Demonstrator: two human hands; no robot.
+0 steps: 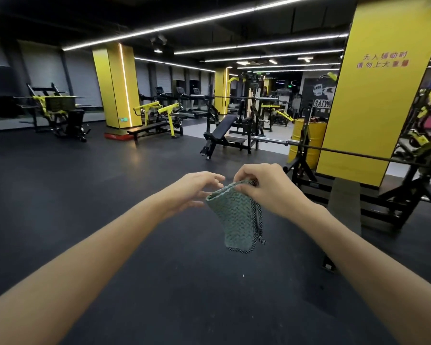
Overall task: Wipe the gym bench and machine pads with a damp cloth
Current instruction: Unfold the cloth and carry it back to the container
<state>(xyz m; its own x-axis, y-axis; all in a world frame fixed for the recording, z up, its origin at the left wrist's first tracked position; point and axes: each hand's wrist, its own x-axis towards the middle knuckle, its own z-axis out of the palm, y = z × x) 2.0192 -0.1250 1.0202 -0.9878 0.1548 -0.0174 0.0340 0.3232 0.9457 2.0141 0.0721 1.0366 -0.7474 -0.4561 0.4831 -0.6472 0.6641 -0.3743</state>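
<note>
The right hand [264, 188] is pinching the top edge of the cloth [234, 220], thumb and curled fingers clamped on the hem. The cloth is hanging in the air at chest height, out in front of the person and over the floor [110, 183]. It is a green, coarse weave with a waffle-like pattern, folded into a rough rectangle, and a black-and-white speckled trim is showing along its right and lower edges.

The left hand [197, 190] is sitting just beside the cloth's upper left corner with its fingers spread and relaxed; whether they are touching the fabric cannot be told.

The floor is dark, matte and rubbery. A flat bench [345, 205] with a grey oblong pad is standing near, to the right, under a steel barbell [358, 153]. An incline bench [224, 127] with black padding is standing well apart, further back.
</note>
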